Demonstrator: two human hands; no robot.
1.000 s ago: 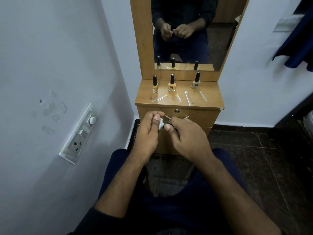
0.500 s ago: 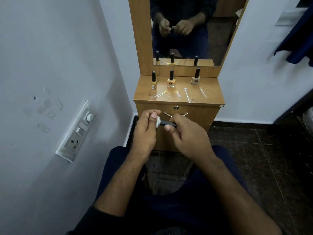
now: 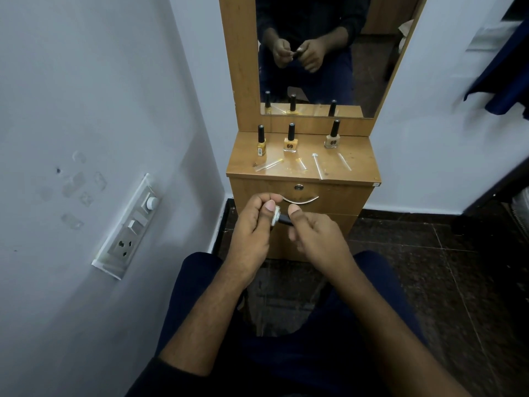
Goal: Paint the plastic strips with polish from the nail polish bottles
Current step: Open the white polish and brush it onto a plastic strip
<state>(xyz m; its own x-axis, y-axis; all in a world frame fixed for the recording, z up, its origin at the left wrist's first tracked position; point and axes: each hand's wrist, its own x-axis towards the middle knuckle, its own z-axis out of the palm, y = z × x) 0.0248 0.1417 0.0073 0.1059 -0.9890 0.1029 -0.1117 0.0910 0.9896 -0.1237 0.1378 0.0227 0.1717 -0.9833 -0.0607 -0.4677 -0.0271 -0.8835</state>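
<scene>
We hold a bottle [image 3: 275, 215] on its side in front of the drawer: our left hand [image 3: 252, 233] grips the pale body with thumb and curled fingers, and our right hand [image 3: 315, 233] pinches the black cap [image 3: 284, 220]. Whether the cap is loosened we cannot tell.

The strips [image 3: 317, 167] lie along the front edge of the cabinet top [image 3: 360, 167], with three more bottles [image 3: 290, 138] standing upright along its back edge, under the mirror [image 3: 315, 53].

The main risk, as we judge it, is the tilt. If the cap comes free with the bottle lying sideways, polish could run out over our fingers or onto our lap below. A jerky pull could also flick polish off the brush. Reaching forward afterwards, our sleeve or wrist might sweep the light strips off the front edge or knock a standing bottle.
</scene>
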